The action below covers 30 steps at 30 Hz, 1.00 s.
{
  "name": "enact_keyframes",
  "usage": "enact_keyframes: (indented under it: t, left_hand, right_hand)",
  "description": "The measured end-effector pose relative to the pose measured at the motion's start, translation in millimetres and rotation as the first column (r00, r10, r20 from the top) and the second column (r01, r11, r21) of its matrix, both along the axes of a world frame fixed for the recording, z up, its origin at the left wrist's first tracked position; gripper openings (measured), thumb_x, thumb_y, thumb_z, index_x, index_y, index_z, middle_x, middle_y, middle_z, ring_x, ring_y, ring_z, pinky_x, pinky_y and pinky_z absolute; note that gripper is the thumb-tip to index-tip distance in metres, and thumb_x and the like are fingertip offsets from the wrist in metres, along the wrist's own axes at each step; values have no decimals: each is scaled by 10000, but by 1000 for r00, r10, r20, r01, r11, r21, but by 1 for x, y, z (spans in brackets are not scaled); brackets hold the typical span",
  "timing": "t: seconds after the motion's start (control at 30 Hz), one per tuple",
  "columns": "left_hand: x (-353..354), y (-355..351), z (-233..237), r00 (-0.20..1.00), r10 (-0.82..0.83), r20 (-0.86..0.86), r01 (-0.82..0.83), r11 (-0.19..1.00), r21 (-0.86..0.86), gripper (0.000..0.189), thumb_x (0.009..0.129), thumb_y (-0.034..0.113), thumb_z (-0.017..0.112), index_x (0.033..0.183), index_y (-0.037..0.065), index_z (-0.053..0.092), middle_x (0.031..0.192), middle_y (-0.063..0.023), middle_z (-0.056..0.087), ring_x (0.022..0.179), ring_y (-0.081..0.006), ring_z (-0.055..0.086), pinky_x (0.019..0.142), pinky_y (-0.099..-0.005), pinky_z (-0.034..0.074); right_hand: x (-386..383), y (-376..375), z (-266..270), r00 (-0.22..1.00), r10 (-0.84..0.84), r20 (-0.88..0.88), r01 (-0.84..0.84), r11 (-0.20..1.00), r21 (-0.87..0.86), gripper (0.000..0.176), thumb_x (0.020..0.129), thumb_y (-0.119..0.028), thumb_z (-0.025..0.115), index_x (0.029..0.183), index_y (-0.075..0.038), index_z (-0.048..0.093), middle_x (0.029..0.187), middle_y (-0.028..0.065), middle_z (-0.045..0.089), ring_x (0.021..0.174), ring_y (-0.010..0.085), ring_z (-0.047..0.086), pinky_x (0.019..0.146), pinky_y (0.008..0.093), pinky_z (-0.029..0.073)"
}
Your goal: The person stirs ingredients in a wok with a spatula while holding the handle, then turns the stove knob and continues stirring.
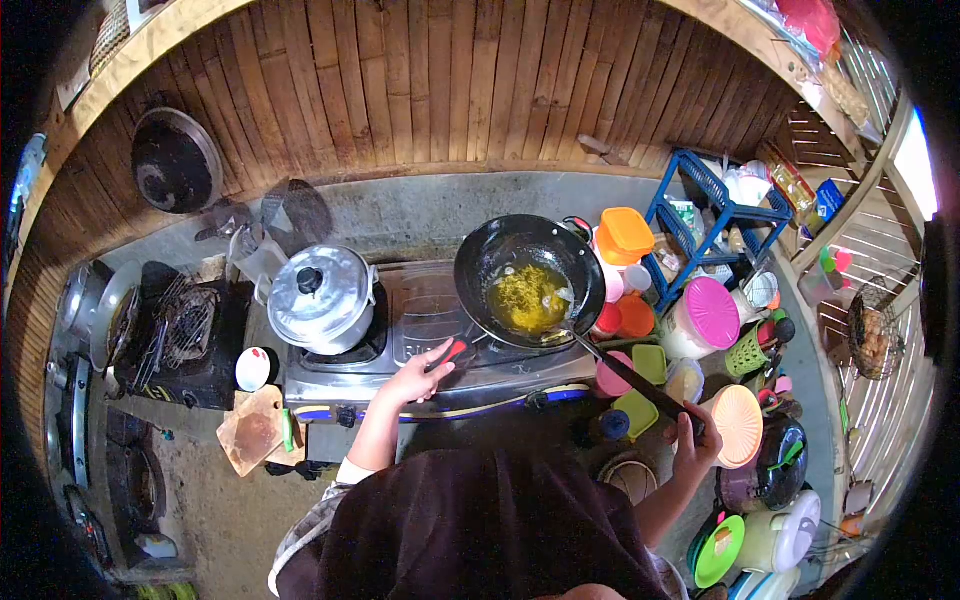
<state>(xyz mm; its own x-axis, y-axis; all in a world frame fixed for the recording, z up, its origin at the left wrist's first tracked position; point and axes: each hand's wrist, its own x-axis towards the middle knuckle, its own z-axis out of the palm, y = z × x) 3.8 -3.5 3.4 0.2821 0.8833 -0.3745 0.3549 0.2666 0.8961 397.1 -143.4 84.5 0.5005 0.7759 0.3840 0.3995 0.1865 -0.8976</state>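
A black wok sits on the right burner of the metal gas stove, with yellow-green food in oil inside it. My left hand is closed on the wok's red and black handle at the front left. My right hand grips the dark handle of a long spatula, whose metal end rests in the wok at its lower right edge. On the left burner stands a lidded silver pot.
Left of the stove are a cutting board with a green-handled knife, a small white bowl and a grill rack. Colourful tubs, a pink-lidded container and a blue rack crowd the right side.
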Motion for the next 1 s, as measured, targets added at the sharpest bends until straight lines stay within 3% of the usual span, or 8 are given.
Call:
enact_keyframes:
  t: [0.3, 0.4, 0.47, 0.5, 0.6, 0.87, 0.9, 1.0]
  left_hand:
    - [0, 0, -2, 1000, 3, -4, -3, 1000, 5, 532, 898, 297, 548, 1377, 322, 317, 520, 49, 434, 416, -43, 400, 374, -200, 350]
    - [0, 0, -2, 1000, 1, -11, 0, 1000, 9, 531, 899, 297, 547, 1377, 319, 318, 518, 49, 435, 413, -44, 399, 374, -202, 351]
    - [0, 0, 0, 1000, 5, -15, -5, 1000, 9, 529, 900, 295, 545, 1377, 318, 318, 517, 48, 435, 412, -45, 399, 373, -203, 351]
    - [0, 0, 0, 1000, -4, -22, 4, 1000, 15, 529, 902, 293, 542, 1379, 318, 315, 518, 47, 434, 414, -45, 400, 375, -203, 352]
    - [0, -1, 3, 1000, -14, -24, 15, 1000, 20, 531, 905, 290, 535, 1383, 315, 306, 522, 44, 431, 419, -46, 403, 377, -203, 353]
    - [-4, 3, 0, 998, -20, 64, 21, 1000, -12, 539, 906, 271, 538, 1388, 304, 299, 552, 48, 432, 434, -40, 403, 384, -193, 354]
    - [-5, 5, 1, 997, -31, 73, 32, 999, -22, 547, 905, 267, 540, 1392, 302, 292, 557, 50, 434, 438, -38, 403, 385, -190, 353]
    - [-7, 9, 1, 997, -45, 70, 48, 998, -33, 564, 905, 262, 541, 1400, 297, 271, 560, 54, 436, 443, -35, 404, 385, -190, 352]
  right_hand:
    - [-4, -1, 2, 1000, -28, 5, 28, 998, -52, 153, 842, -52, 602, 972, 29, 607, 642, 14, 546, 485, 72, 492, 456, 198, 371]
    - [-5, 5, -9, 995, -15, -97, 11, 999, -43, 158, 846, -58, 595, 980, 25, 604, 648, 11, 544, 503, 69, 491, 465, 198, 371]
    - [-14, 10, -9, 959, 40, -282, -74, 991, -110, 195, 817, -34, 616, 1007, 10, 606, 805, 54, 605, 628, 81, 537, 544, 192, 423]
    - [-21, 10, 1, 964, 28, -265, -93, 967, -237, 223, 817, -32, 617, 1034, 13, 591, 856, 47, 603, 673, 79, 538, 573, 191, 434]
    - [-30, 21, -11, 940, 127, -317, -196, 960, -198, 242, 822, -43, 618, 1054, 15, 583, 910, 37, 599, 700, 83, 538, 600, 196, 448]
    - [-45, 54, -48, 915, 302, -267, -381, 864, -328, 288, 839, -76, 614, 1118, -24, 566, 975, 44, 586, 744, 90, 542, 651, 223, 462]
    - [-47, 60, -62, 936, 316, -158, -350, 889, -294, 288, 842, -85, 612, 1124, -46, 568, 940, 34, 582, 768, 106, 534, 689, 247, 455]
    - [-56, 75, -78, 886, 395, -243, -456, 838, -298, 317, 830, -103, 626, 1135, -48, 558, 916, 40, 572, 781, 123, 526, 720, 265, 446]
